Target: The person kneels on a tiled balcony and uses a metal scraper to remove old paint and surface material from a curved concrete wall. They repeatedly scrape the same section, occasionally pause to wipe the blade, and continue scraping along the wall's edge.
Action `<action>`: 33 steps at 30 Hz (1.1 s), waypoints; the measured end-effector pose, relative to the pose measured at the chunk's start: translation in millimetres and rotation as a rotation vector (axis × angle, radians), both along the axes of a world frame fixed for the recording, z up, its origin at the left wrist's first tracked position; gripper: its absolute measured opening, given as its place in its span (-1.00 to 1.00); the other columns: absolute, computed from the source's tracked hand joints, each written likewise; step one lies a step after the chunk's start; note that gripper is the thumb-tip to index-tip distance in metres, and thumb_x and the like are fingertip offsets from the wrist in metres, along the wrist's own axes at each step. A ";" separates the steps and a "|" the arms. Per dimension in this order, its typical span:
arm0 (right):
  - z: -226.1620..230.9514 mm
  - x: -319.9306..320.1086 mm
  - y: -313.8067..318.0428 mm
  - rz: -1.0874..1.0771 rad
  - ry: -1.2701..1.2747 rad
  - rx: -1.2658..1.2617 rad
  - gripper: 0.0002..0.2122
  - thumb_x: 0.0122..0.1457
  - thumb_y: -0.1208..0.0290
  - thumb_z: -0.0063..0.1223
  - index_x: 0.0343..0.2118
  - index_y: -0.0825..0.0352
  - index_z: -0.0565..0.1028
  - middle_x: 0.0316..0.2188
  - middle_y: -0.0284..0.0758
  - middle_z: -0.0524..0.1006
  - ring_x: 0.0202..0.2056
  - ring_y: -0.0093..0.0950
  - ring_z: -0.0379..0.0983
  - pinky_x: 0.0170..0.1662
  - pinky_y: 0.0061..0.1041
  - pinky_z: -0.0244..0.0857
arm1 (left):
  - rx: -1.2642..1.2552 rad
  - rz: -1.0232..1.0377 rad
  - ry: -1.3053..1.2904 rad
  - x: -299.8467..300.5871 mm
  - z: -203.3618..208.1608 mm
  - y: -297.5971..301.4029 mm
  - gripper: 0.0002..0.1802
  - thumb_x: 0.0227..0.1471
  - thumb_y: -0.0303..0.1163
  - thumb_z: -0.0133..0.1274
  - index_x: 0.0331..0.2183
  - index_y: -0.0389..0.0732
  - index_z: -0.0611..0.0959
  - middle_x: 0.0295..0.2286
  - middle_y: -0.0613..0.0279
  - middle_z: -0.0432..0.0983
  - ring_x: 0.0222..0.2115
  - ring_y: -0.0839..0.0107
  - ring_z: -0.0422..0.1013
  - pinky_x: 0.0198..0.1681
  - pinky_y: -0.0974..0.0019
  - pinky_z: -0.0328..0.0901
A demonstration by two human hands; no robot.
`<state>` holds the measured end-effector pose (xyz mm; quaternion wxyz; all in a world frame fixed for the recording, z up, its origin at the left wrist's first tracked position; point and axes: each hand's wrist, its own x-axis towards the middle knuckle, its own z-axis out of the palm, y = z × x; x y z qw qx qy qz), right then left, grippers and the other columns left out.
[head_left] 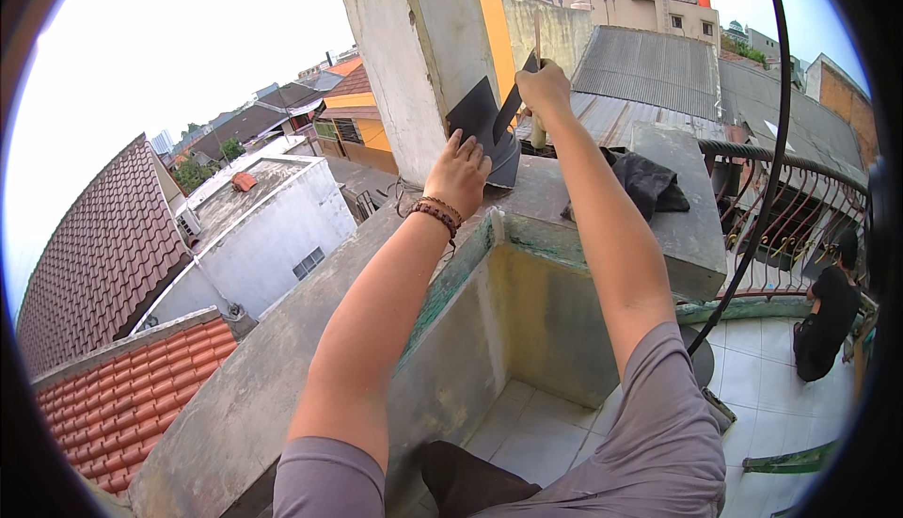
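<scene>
- A flat dark sheet, stiff and roughly trapezoid, is pressed against the foot of a rough concrete pillar, just above the parapet ledge.
- The left hand lies at about 7 o'clock from the sheet, fingers spread wide and flat; the fingertips touch the sheet's lower edge rather than wrapping it.
- The right hand sits at about 2 o'clock from the sheet, its grip closed around a thin dark blade-like tool whose long axis runs from 1 o'clock down to 7 o'clock, ending against the sheet's right edge.
- Whether the tool is a trowel, scraper or second strip cannot be told.
- The right hand is the nearer to the sheet's upper corner, the left to its lower corner; the sheet lies between the two.
- A pale slim upright handle or stick is seen just below the right hand, partly hidden by it.
- At 3 o'clock from the sheet a crumpled black cloth rests on the concrete block top, well apart from both hands.
- No container is seen within reach on the ledge.
- A person in black crouches by the curved railing at the far right.
</scene>
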<state>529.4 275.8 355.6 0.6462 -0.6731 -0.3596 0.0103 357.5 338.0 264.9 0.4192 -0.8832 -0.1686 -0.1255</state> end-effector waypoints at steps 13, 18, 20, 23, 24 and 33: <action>9.4 -15.7 17.1 0.088 -0.063 -0.226 -0.57 0.01 0.47 0.00 -0.03 0.58 0.37 -0.24 0.05 0.57 -0.38 -0.20 0.61 -0.18 -0.38 0.48 | 0.143 0.172 0.051 -12.5 59.6 22.2 -0.55 0.25 -0.11 -0.17 0.15 0.12 0.44 0.27 0.48 0.09 0.33 0.50 -0.15 0.40 -0.01 -0.50; 6.2 -12.4 47.8 0.018 -0.155 -0.292 -0.51 0.03 0.44 0.03 0.03 0.59 0.33 -0.09 0.05 0.52 -0.05 -0.19 0.51 0.00 -0.35 0.39 | 0.137 0.119 0.048 -12.6 63.6 24.1 -0.54 0.23 -0.13 -0.13 0.13 0.07 0.45 0.26 0.42 0.13 0.32 0.46 -0.12 0.41 0.02 -0.43; 9.8 -13.9 50.9 0.009 -0.166 -0.303 -0.50 0.03 0.44 0.03 0.04 0.59 0.32 -0.07 0.03 0.52 0.00 -0.20 0.49 0.02 -0.35 0.38 | 0.127 0.113 0.046 -13.2 65.0 22.6 -0.53 0.22 -0.13 -0.11 0.14 0.05 0.45 0.25 0.39 0.14 0.32 0.45 -0.10 0.41 0.03 -0.40; 18.7 -15.8 47.0 0.050 -0.189 -0.366 -0.53 0.04 0.44 0.03 0.03 0.58 0.35 -0.08 -0.01 0.53 -0.02 -0.24 0.51 0.00 -0.37 0.39 | 0.111 0.094 0.030 -12.0 64.1 21.2 -0.53 0.20 -0.14 -0.08 0.12 0.02 0.47 0.25 0.37 0.16 0.32 0.42 -0.09 0.41 0.04 -0.38; 23.1 -18.7 40.6 0.107 -0.209 -0.458 -0.55 0.05 0.44 0.02 0.01 0.58 0.37 -0.09 -0.02 0.53 -0.02 -0.26 0.51 0.01 -0.37 0.39 | 0.109 0.099 0.031 -14.2 63.6 22.3 -0.53 0.19 -0.14 -0.07 0.11 0.02 0.47 0.25 0.37 0.16 0.32 0.42 -0.09 0.41 0.04 -0.38; -4.6 -11.0 61.5 0.009 -0.217 -0.453 -0.61 0.05 0.46 0.02 -0.08 0.63 0.42 -0.12 -0.03 0.54 -0.09 -0.29 0.54 -0.02 -0.43 0.39 | 0.025 0.121 0.008 -7.5 62.7 17.7 -0.54 0.17 -0.20 -0.05 0.10 -0.04 0.50 0.25 0.32 0.16 0.33 0.38 -0.12 0.40 0.03 -0.36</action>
